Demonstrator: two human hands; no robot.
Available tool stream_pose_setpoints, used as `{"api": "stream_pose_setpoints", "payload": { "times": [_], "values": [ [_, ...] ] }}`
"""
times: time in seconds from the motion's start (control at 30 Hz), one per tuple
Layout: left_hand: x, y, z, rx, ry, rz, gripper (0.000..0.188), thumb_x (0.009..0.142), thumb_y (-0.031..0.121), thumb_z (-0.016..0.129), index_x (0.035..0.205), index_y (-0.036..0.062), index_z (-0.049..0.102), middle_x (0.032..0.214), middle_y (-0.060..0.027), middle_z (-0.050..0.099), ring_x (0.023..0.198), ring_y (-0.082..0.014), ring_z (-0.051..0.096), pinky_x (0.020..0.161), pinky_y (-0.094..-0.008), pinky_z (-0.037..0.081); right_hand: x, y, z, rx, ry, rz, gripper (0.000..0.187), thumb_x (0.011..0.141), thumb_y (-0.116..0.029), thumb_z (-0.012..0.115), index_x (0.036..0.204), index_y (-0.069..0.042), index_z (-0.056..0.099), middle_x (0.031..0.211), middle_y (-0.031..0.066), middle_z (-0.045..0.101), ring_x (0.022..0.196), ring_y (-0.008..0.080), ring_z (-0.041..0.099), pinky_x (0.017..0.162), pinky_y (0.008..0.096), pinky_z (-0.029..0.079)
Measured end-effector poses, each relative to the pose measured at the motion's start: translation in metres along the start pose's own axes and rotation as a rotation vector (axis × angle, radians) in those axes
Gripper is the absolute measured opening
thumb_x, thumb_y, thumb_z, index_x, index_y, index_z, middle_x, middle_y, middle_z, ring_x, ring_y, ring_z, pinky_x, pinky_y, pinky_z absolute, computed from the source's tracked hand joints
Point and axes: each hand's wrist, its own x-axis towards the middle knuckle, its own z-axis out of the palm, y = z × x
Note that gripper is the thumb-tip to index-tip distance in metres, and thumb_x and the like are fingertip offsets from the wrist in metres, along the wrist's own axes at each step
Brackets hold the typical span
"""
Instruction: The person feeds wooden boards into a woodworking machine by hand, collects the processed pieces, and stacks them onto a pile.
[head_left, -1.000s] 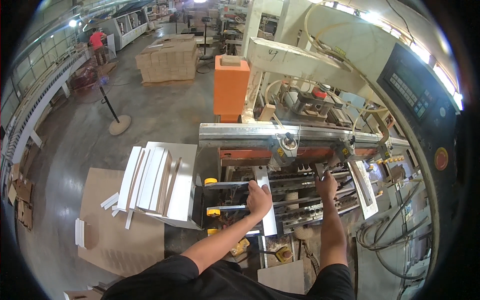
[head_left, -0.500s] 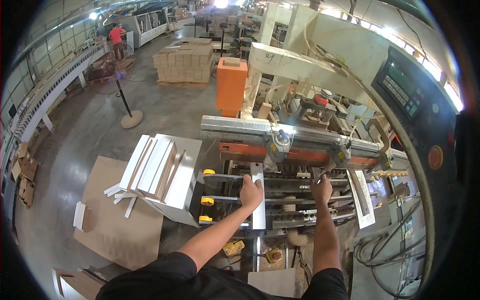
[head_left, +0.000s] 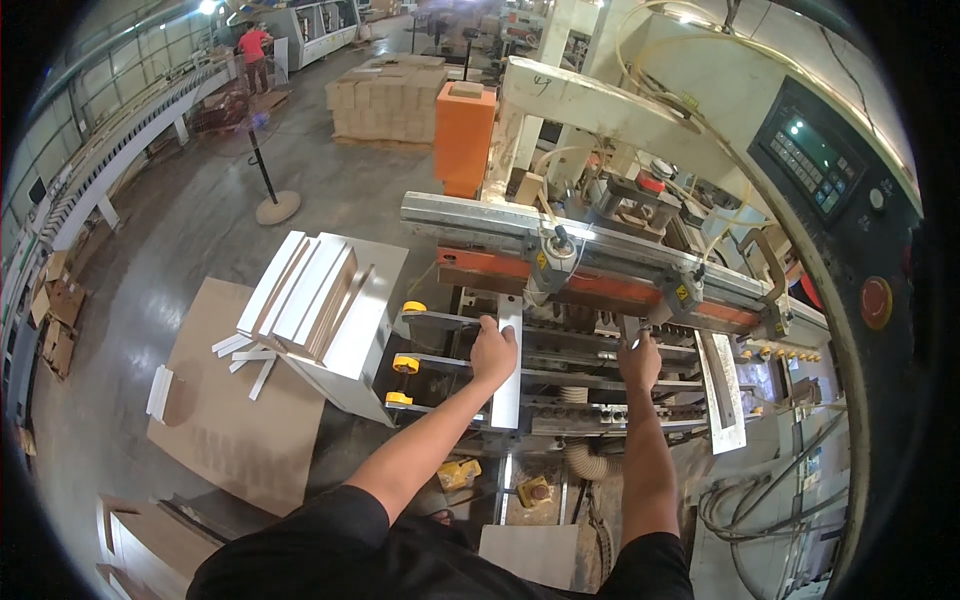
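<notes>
A narrow white board [head_left: 508, 385] lies lengthwise across the machine's dark rails [head_left: 560, 368], its far end under the clamp beam [head_left: 595, 255]. My left hand [head_left: 493, 352] is closed on the board's left edge. To the right, my right hand [head_left: 640, 360] has its fingers closed at a short greyish piece [head_left: 630, 326] just below the beam. What the right fingers grip is too small and hidden to make out. Another white strip [head_left: 725, 420] rests farther right on the machine, apart from both hands.
White panels [head_left: 310, 290] are piled on a white stack at the left, beside a brown sheet [head_left: 235, 400] on the floor. A control panel [head_left: 815, 165] hangs at the right. Yellow foot pedals [head_left: 535, 491] lie below. A person in red [head_left: 254, 50] stands far off.
My view has shifted, so the machine and stack sit a little higher in the picture. Both hands stay at nearly the same places on the machine.
</notes>
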Motion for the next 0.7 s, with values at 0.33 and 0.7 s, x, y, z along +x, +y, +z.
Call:
{"api": "stream_pose_setpoints", "payload": {
  "times": [0.33, 0.7],
  "values": [
    [-0.004, 0.006, -0.004, 0.02, -0.071, -0.02, 0.04, 0.096, 0.025, 0.051, 0.115, -0.008, 0.04, 0.089, -0.0329, 0.065, 0.085, -0.0496, 0.064, 0.077, -0.0564, 0.049, -0.003, 0.001, -0.004, 0.001, -0.01, 0.024, 0.036, 0.083, -0.028, 0.071, 0.109, -0.006, 0.06, 0.102, 0.0176, 0.064, 0.094, 0.0393, 0.065, 0.079, 0.0481, 0.053],
    [-0.008, 0.014, -0.011, -0.035, -0.141, -0.07, 0.037, 0.096, 0.026, 0.048, 0.11, -0.0065, 0.038, 0.099, -0.0344, 0.063, 0.087, -0.0513, 0.062, 0.081, -0.0572, 0.048, -0.005, -0.005, -0.007, -0.038, -0.007, 0.039, 0.039, 0.083, -0.027, 0.069, 0.114, -0.006, 0.061, 0.105, 0.0177, 0.065, 0.097, 0.0406, 0.064, 0.081, 0.0487, 0.052]
  ]
}}
